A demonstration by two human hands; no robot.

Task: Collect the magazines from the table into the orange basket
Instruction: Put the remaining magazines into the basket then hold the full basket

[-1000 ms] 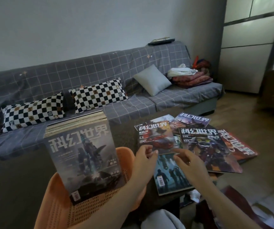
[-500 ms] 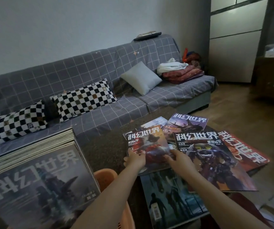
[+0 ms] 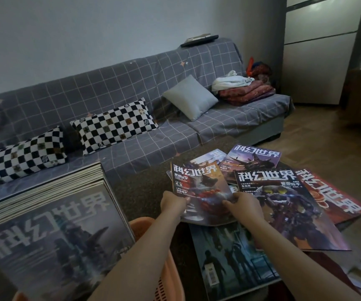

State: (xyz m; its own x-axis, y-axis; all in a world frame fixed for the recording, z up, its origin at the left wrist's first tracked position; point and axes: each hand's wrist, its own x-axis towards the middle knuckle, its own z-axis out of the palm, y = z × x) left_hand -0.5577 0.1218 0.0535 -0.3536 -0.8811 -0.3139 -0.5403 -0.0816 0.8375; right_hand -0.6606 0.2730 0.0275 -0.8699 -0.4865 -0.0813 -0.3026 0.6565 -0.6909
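Held magazine: a thin glossy magazine (image 3: 199, 190) with a red and blue cover, tilted up off the dark surface (image 3: 144, 187), just to the right of the orange basket (image 3: 164, 253).
Left hand: the left hand (image 3: 172, 202) pinches the magazine's lower left edge, fingers curled round it.
Right hand: the right hand (image 3: 243, 205) grips the lower right edge, thumb on the cover.
Handling: it looks light and floppy, and the slick cover is likely to slide; a hold on both side edges should keep it flat, whereas one corner alone would probably let it sag.
Basket: it already carries a thick stack of magazines (image 3: 51, 224) standing on edge, so the new one likely has to slip in against that stack.
Left to collect: a robot-cover magazine (image 3: 288, 205), a red magazine (image 3: 331, 196), a purple magazine (image 3: 253, 161) and a dark blue magazine (image 3: 229, 261) lie fanned and overlapping to the right of the basket.
Risk: lifting from the overlap may drag the neighbours.
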